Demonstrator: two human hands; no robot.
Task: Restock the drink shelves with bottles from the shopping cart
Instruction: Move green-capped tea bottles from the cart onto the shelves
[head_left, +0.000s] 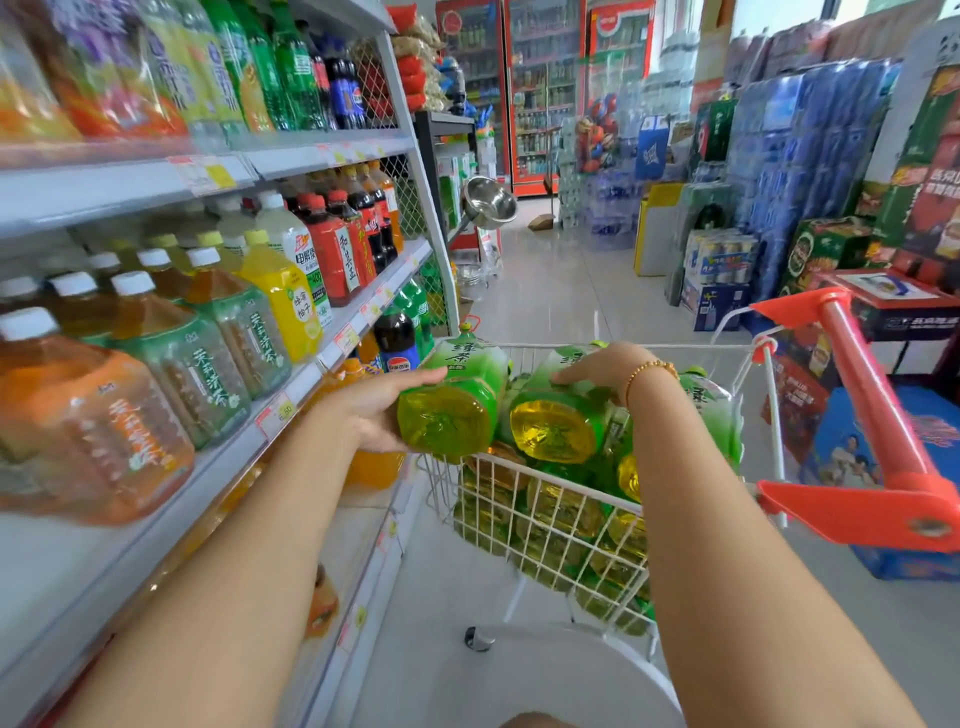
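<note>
Restocking was found at an early to middle stage; the shopping cart (649, 345), at four o'clock in the view, was seen heaped with green tea bottles (561, 514), stacked on their sides well above the wire rim. The drink shelves (322, 358) ran along nine o'clock and were largely filled with standing bottles of tea and juice (208, 364); a bare stretch of shelf board (67, 566) was noted at eight o'clock, judged the likely place for the stock in hand.

The left hand (374, 410) was observed closed about one green bottle (447, 410), thumb over the top and palm against the side; that bottle was held horizontal, base toward the camera, at the cart's ten o'clock corner and above its rim, between cart and shelving.

The right hand (597, 374) was laid over a second green bottle (556, 415), just beside the first and resting on the pile; the fingers were spread across its upper side; the thumb was hidden, so a full grip could not be confirmed.

No green tea bottle of this kind was identified on the shelves; nearly the whole load was therefore judged yet to be placed, beginning with these two.
</note>
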